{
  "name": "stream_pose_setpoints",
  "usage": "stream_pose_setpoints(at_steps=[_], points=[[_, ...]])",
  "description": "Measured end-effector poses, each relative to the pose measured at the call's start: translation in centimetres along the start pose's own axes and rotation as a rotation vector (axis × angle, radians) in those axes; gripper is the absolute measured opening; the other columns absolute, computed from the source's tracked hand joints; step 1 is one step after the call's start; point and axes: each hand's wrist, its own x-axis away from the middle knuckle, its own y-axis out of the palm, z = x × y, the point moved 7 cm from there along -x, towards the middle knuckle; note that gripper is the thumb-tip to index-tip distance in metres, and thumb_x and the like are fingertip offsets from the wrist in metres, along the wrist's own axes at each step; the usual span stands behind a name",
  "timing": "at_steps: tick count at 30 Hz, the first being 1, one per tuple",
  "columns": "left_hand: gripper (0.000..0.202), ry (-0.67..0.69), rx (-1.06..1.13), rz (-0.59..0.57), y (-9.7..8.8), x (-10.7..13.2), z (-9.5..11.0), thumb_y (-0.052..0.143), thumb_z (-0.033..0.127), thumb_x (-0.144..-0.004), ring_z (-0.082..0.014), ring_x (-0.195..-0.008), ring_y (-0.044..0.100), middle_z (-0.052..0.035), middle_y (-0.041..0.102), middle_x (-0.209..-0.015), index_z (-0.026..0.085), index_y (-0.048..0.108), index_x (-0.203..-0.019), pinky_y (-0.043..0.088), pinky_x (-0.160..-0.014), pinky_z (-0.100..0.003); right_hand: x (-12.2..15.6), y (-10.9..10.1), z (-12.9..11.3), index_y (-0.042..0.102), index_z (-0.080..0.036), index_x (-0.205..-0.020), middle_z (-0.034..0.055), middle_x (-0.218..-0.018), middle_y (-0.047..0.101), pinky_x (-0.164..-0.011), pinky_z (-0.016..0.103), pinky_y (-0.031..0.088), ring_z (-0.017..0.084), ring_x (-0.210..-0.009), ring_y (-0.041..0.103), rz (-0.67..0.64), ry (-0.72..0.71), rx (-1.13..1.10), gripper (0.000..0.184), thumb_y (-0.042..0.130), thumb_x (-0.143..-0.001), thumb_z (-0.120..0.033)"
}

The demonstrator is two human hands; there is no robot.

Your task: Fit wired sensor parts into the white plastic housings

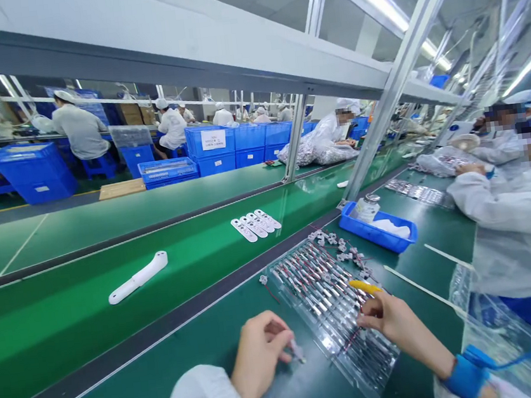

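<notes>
My left hand (263, 355) is over the green bench, its thumb and fingers pinched on a small whitish part (296, 351) whose exact kind is too small to tell. My right hand (394, 318), with a blue wrist strap (468, 375), is over the right side of a clear plastic tray (327, 339). It is closed around a slim yellow tool (365, 286); the tool's working end is hidden. Rows of small silvery metal parts with red wires (316, 282) fill the tray. Past its far edge lie several small whitish pieces with wires (343, 247), and one more piece (264, 280) rests to the left.
A green conveyor belt (70, 336) carries a white handle-shaped housing (138, 278) and several white oval plates (256, 225). A blue bin (378, 227) stands beyond the tray. Metal posts (381, 115) rise along the line. A co-worker in white (526, 214) sits at right.
</notes>
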Motion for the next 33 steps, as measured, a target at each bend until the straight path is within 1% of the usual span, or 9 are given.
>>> stream_pose_setpoints(at_steps=[3,5,7,9,11,16,22,29,33], points=[[0.009,-0.042,0.123,-0.075,5.5,-0.9,0.0,0.055,0.017,-0.065,-0.0155,-0.056,0.061,0.0017,0.053,-0.055,0.017,0.046,-0.061,0.051,-0.055,-0.026,0.4,0.0,0.6,0.044,-0.021,-0.058,-0.0042,-0.054,0.058,-0.052,0.023,0.04,0.013,-0.054,0.054,-0.132,-0.008,-0.036,0.014,0.058,-0.056,-0.018],[0.012,-0.067,0.161,-0.106,8.4,-1.2,-0.6,0.055,0.016,-0.066,-0.0154,-0.057,0.062,0.0033,0.052,-0.055,0.017,0.044,-0.062,0.052,-0.057,-0.027,0.9,0.2,0.7,0.044,-0.02,-0.058,-0.0049,-0.055,0.057,-0.051,0.021,0.04,0.012,-0.053,0.054,-0.208,-0.016,-0.053,0.016,0.058,-0.055,-0.014],[0.015,-0.084,0.15,-0.133,10.3,-1.3,-1.5,0.055,0.013,-0.066,-0.0155,-0.056,0.062,0.0044,0.05,-0.055,0.018,0.041,-0.062,0.052,-0.057,-0.027,1.3,0.5,0.7,0.044,-0.02,-0.058,-0.0047,-0.055,0.057,-0.051,0.021,0.039,0.012,-0.053,0.053,-0.251,-0.022,-0.057,0.016,0.058,-0.055,-0.013],[0.017,-0.082,0.089,-0.157,11.3,-1.3,-2.3,0.053,0.009,-0.067,-0.0158,-0.054,0.061,0.0047,0.049,-0.054,0.018,0.041,-0.06,0.051,-0.054,-0.027,1.5,0.9,0.6,0.046,-0.02,-0.06,-0.0043,-0.056,0.057,-0.052,0.022,0.039,0.012,-0.054,0.053,-0.265,-0.029,-0.052,0.015,0.059,-0.056,-0.013],[0.015,-0.045,-0.014,-0.165,11.3,-1.4,-2.6,0.05,0.006,-0.068,-0.0168,-0.056,0.06,0.0039,0.049,-0.055,0.018,0.043,-0.061,0.049,-0.056,-0.029,1.5,1.4,0.5,0.047,-0.019,-0.061,-0.0038,-0.058,0.059,-0.054,0.022,0.039,0.012,-0.056,0.054,-0.265,-0.04,-0.038,0.015,0.06,-0.057,-0.013],[0.011,0.134,-0.34,-0.125,9.7,-1.4,-1.0,0.06,0.008,-0.065,-0.0224,-0.087,0.053,-0.002,0.056,-0.082,0.019,0.057,-0.064,0.039,-0.082,-0.036,1.1,2.2,0.0,0.052,-0.019,-0.061,-0.0026,-0.061,0.06,-0.057,0.025,0.038,0.015,-0.061,0.054,-0.231,-0.081,0.032,0.012,0.062,-0.057,-0.013],[0.011,0.208,-0.554,-0.107,9.3,-1.7,-0.2,0.059,0.013,-0.072,-0.0224,-0.093,0.051,-0.0036,0.055,-0.091,0.022,0.062,-0.077,0.039,-0.081,-0.034,1.4,2.2,-1.5,0.057,-0.02,-0.063,-0.0029,-0.061,0.061,-0.058,0.025,0.04,0.015,-0.061,0.057,-0.214,-0.161,0.091,0.012,0.062,-0.058,-0.01],[0.016,0.269,-0.614,-0.108,9.5,-2.1,0.0,0.062,0.013,-0.071,-0.0223,-0.095,0.051,-0.0033,0.055,-0.095,0.023,0.064,-0.083,0.04,-0.083,-0.033,0.3,-0.8,-3.1,0.059,-0.02,-0.088,0.0008,-0.074,0.064,-0.062,0.028,0.043,0.018,-0.069,0.059,-0.134,-0.265,0.152,0.024,0.063,-0.064,-0.02],[0.026,0.303,-0.581,-0.107,8.1,-2.1,0.6,0.061,0.008,-0.067,-0.0216,-0.097,0.052,-0.0035,0.053,-0.102,0.022,0.064,-0.089,0.04,-0.086,-0.032,-1.1,-3.4,-6.2,0.059,-0.018,-0.09,0.0027,-0.081,0.066,-0.065,0.027,0.043,0.016,-0.068,0.059,-0.112,-0.366,0.192,0.02,0.061,-0.07,-0.021]])
